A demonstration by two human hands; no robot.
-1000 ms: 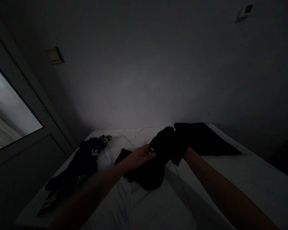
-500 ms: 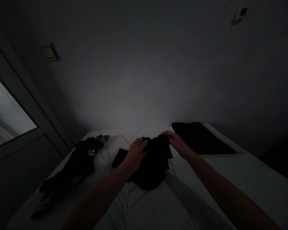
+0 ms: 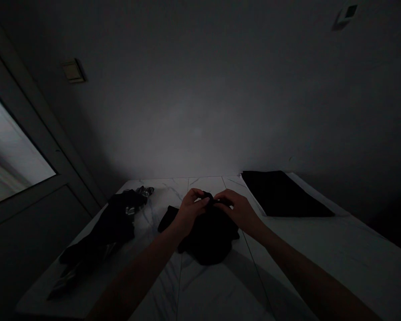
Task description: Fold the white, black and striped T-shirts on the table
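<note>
Two bare hands, seen from the head. Left hand (image 3: 190, 211) and right hand (image 3: 239, 207) nearly meet over a rumpled piece of soft black cloth (image 3: 209, 243), mid-way across a white, grey-veined surface (image 3: 217, 294). Fingers of both drawn in, thumbs towards fingertips, seemingly pinching its raised upper edge; finer detail lost in the gloom. To the left, a crumpled dark garment with plaid parts (image 3: 115, 220); farther right, a flat black cloth-like piece (image 3: 284, 194). Step in hand, I'd judge: working that edge. Next move seems to call for steady pinches. No brand, label or writing legible.
</note>
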